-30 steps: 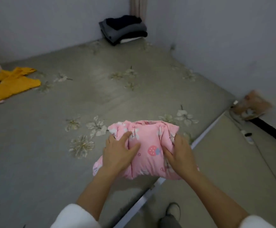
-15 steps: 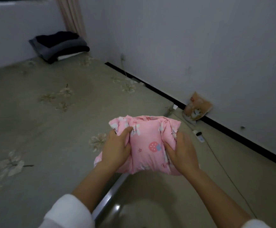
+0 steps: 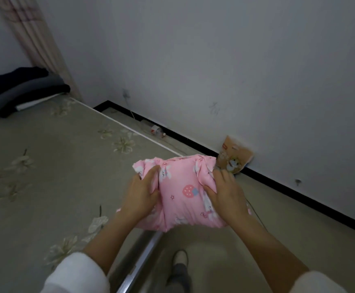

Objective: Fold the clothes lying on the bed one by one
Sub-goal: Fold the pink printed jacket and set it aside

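A folded pink garment [image 3: 180, 191] with a strawberry and rabbit print is held in the air over the bed's metal edge. My left hand [image 3: 141, 196] grips its left side, thumb on top. My right hand [image 3: 227, 195] grips its right side, fingers curled into the bunched cloth. The bed [image 3: 45, 166] with a grey-green flowered sheet lies to the left and below. A stack of folded dark and grey clothes [image 3: 22, 92] sits at the bed's far corner by the curtain.
The bed's metal rail [image 3: 136, 263] runs below the garment. A floor strip lies between bed and white wall, with a brown bag [image 3: 235, 157] against the black skirting, a plastic bottle [image 3: 154, 130] and a thin cable. My foot [image 3: 178, 259] stands on the floor.
The view has swung right, from the bed towards the wall. Both hands keep their grip on the pink garment, which has been lifted off the bed and carried over its edge.
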